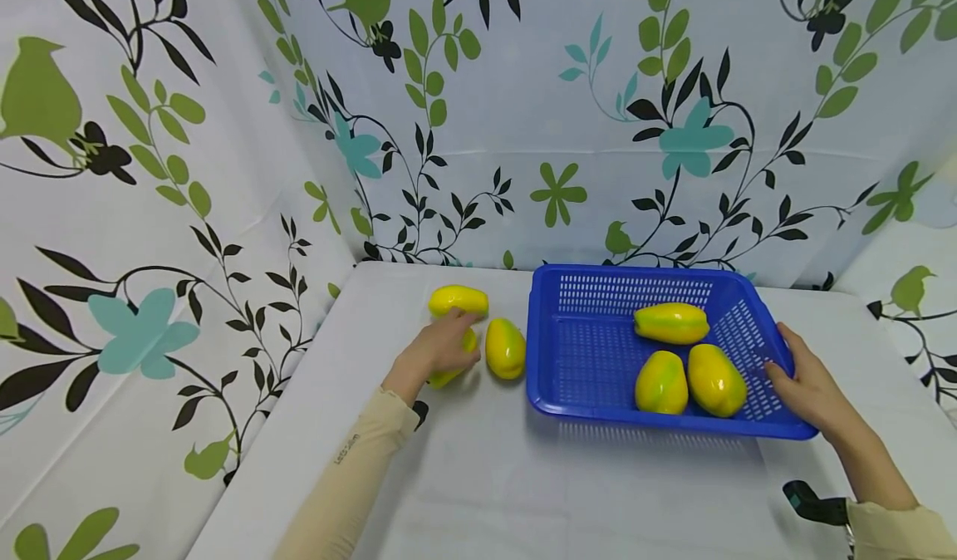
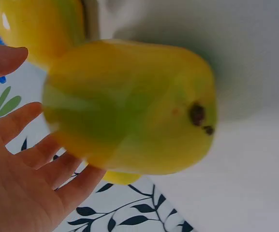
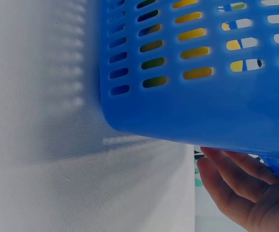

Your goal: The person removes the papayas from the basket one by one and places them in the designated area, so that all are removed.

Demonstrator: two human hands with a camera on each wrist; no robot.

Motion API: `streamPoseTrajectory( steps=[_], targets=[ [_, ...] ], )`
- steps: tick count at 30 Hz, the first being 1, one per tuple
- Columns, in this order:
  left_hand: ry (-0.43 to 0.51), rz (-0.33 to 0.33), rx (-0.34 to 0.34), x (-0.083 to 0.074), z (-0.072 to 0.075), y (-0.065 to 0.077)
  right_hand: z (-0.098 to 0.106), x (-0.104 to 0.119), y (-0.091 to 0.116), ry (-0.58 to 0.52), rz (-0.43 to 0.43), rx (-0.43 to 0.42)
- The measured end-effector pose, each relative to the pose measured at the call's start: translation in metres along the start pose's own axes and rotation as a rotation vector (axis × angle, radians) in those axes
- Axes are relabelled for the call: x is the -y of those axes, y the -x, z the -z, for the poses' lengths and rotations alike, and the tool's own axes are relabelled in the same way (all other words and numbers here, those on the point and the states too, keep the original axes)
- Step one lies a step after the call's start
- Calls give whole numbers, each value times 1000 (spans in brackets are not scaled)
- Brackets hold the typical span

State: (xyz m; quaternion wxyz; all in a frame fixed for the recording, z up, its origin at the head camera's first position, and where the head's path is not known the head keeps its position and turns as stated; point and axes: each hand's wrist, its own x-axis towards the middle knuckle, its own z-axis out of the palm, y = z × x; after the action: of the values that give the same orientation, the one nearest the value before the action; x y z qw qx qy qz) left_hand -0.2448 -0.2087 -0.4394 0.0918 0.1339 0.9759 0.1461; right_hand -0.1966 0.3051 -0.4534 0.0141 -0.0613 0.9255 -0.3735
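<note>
My left hand reaches over a glossy yellow-green mango on the table. In the left wrist view its fingers lie fairly straight along the mango's side, and the thumb stands apart. A second mango lies just behind that hand, and a third mango is between it and the basket. My right hand grips the right rim of a blue plastic basket, thumb over the edge and fingers outside. Inside the basket are a mango at the back and two more mangoes nearer the front.
The white-covered table extends in front of the basket. Behind and to the left hangs a curtain printed with leaves, birds and flowers. The slotted basket wall rises close beside the right hand.
</note>
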Motion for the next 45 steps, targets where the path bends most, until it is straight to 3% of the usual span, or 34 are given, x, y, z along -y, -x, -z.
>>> streamPoseTrajectory(
  steps=[12,19,27,36,45],
  targets=[
    [-94,-73,-39,-29,32,-12,-1,0,1,3,3,-3],
    [-129,-124,-55,-60,47,-23,-2,-1,2,-2,9,-17],
    [-165,-185,-57,-98,54,-38,-2,-3,2,-8,20,-18],
    [-239,-300,-23,-142,50,-51,-2,-3,0,-18,32,-29],
    [-221,-366,6,-192,27,-62,0,-4,-2,-5,17,-26]
  ],
)
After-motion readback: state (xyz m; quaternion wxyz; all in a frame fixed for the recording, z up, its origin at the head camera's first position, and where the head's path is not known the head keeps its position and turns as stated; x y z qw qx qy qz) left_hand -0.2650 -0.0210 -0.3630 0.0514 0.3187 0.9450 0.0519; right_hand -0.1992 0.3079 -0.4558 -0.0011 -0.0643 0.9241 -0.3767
